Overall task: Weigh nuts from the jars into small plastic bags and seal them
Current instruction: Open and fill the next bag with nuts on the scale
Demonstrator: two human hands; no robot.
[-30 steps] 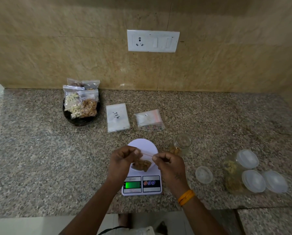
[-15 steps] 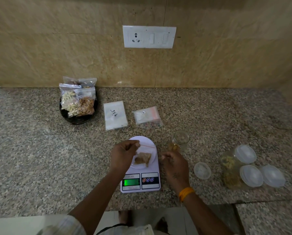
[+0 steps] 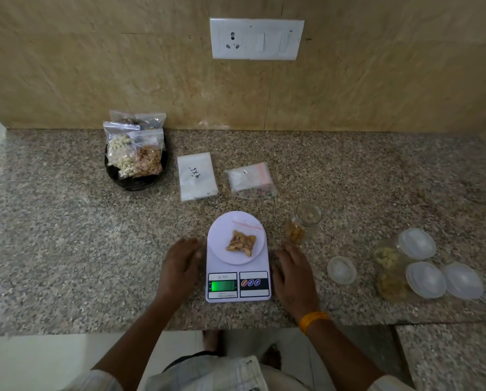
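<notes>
Head cam: small bag of nuts point(image 3: 241, 240) sits on the scale point(image 3: 237, 258), left hand point(image 3: 179, 268) and right hand point(image 3: 294, 273) flat on the counter point(image 3: 67, 249) either side, holding nothing. Keep hands off till the reading settles, I'd say, then top up from the open jar point(image 3: 302, 224).

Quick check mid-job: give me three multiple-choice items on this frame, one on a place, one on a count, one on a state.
1. Where does the small clear plastic bag of brown nuts lie?
A on the white digital scale
B in the black bowl
C in a hand

2. How many closed white-lidded jars lie at the right?
A one
B three
C five

3. The upright glass jar beside the scale is:
A lidded
B open
C tipped over

Answers: 1 A, it rests on the platter; 2 B, three lids show; 3 B, its loose white lid lies apart.
</notes>
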